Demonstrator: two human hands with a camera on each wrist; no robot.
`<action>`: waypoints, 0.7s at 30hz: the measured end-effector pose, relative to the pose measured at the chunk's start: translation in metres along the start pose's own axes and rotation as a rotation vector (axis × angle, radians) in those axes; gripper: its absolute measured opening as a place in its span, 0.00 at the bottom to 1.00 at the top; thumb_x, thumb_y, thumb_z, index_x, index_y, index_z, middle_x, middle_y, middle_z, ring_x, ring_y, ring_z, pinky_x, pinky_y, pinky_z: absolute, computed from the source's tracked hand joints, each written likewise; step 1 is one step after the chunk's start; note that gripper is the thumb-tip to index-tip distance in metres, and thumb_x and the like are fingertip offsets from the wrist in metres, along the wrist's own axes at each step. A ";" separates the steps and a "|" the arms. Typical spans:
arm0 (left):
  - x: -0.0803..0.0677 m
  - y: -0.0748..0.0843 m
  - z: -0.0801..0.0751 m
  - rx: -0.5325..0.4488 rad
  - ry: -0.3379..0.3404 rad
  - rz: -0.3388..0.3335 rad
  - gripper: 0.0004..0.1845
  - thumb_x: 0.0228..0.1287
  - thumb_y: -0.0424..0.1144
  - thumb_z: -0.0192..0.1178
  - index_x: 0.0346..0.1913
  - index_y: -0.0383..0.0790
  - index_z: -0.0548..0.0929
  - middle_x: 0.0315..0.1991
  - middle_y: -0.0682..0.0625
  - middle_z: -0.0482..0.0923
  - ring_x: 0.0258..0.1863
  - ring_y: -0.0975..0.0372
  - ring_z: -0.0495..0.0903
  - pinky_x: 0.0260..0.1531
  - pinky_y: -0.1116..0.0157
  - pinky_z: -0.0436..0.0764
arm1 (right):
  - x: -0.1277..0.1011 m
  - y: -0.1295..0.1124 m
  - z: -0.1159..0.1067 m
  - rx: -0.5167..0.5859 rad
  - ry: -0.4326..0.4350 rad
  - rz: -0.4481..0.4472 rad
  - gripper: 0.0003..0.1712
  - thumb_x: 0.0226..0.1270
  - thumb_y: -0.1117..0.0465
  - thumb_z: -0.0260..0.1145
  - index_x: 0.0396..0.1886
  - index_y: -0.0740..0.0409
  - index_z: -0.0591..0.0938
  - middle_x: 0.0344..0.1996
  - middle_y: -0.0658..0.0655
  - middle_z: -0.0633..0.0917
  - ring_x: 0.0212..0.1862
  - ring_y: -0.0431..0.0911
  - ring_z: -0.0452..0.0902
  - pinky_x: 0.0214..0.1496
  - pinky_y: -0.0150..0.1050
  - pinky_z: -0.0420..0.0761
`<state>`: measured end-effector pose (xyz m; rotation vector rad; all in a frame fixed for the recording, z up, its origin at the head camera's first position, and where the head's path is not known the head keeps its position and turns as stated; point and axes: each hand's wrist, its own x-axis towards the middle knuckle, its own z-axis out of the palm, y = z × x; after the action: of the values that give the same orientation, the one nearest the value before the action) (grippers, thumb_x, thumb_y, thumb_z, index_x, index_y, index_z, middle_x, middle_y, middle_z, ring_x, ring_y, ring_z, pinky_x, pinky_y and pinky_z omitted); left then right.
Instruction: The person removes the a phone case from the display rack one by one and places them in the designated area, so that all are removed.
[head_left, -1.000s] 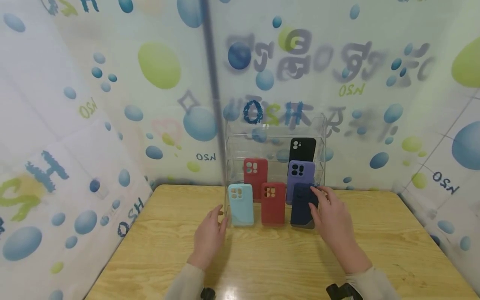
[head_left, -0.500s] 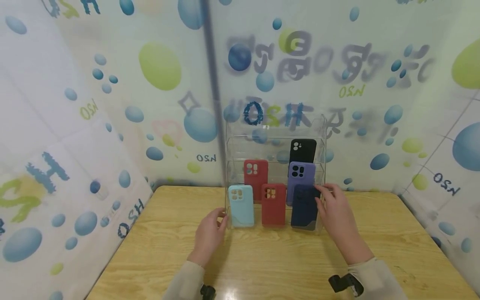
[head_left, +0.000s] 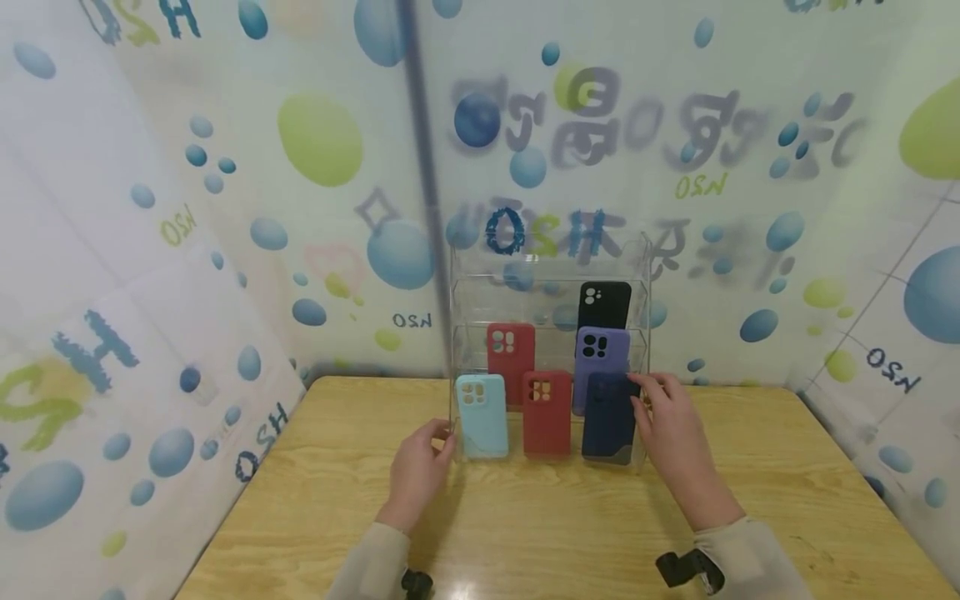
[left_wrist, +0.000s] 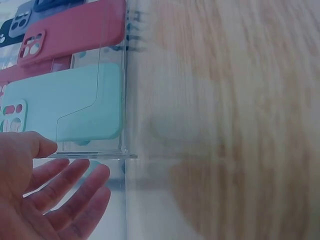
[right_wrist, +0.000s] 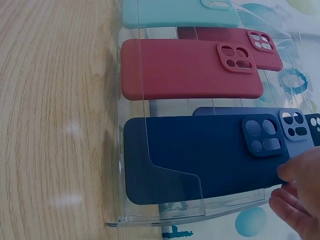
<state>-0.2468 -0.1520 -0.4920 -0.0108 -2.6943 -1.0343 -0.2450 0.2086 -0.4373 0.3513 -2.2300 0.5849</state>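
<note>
A clear tiered display stand (head_left: pixel 551 287) holds several phone cases. My left hand (head_left: pixel 418 471) is at its lower left side, thumb and index finger on either face of the side panel; the other fingers (left_wrist: pixel 82 200) spread loosely outside. Close by stands a light-blue phone case (head_left: pixel 483 415). On the right, my right hand (head_left: pixel 675 442) grips the stand's side edge between thumb and fingers, the thumb against the upper corner of a navy phone case (head_left: pixel 609 418). A red case (head_left: pixel 547 414) sits between those two in the front tier.
Further back are another red case (head_left: pixel 512 358), a purple case (head_left: pixel 602 358) and a black case (head_left: pixel 604 304). The stand rests on a wooden table (head_left: pixel 525 517), near a patterned curtain (head_left: pixel 322 250) that encloses the back and sides.
My right hand has moved slightly right, from the navy case's face to the stand's side. My left hand's fingers have closed in on the left panel. The cases keep their places.
</note>
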 end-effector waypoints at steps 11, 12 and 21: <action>0.001 0.000 -0.004 -0.088 -0.037 -0.077 0.13 0.72 0.43 0.64 0.55 0.47 0.86 0.45 0.51 0.88 0.30 0.66 0.83 0.25 0.64 0.77 | -0.001 -0.004 0.002 0.011 -0.007 0.054 0.20 0.61 0.74 0.74 0.53 0.64 0.83 0.45 0.65 0.80 0.38 0.55 0.82 0.37 0.53 0.85; 0.002 -0.001 -0.005 -0.100 -0.040 -0.078 0.13 0.72 0.43 0.64 0.55 0.47 0.86 0.45 0.51 0.88 0.29 0.66 0.82 0.25 0.64 0.77 | -0.001 -0.004 0.002 0.015 -0.006 0.059 0.19 0.61 0.74 0.74 0.52 0.64 0.83 0.45 0.65 0.80 0.38 0.56 0.83 0.38 0.53 0.86; 0.002 -0.002 -0.005 -0.196 -0.068 -0.095 0.13 0.73 0.42 0.63 0.56 0.45 0.85 0.44 0.49 0.87 0.27 0.64 0.84 0.23 0.63 0.78 | -0.007 -0.006 0.002 0.037 0.032 0.059 0.17 0.61 0.74 0.74 0.50 0.63 0.85 0.43 0.62 0.81 0.37 0.53 0.85 0.37 0.52 0.86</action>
<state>-0.2480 -0.1572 -0.4897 0.0477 -2.6646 -1.3459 -0.2391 0.2030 -0.4417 0.2943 -2.2073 0.6596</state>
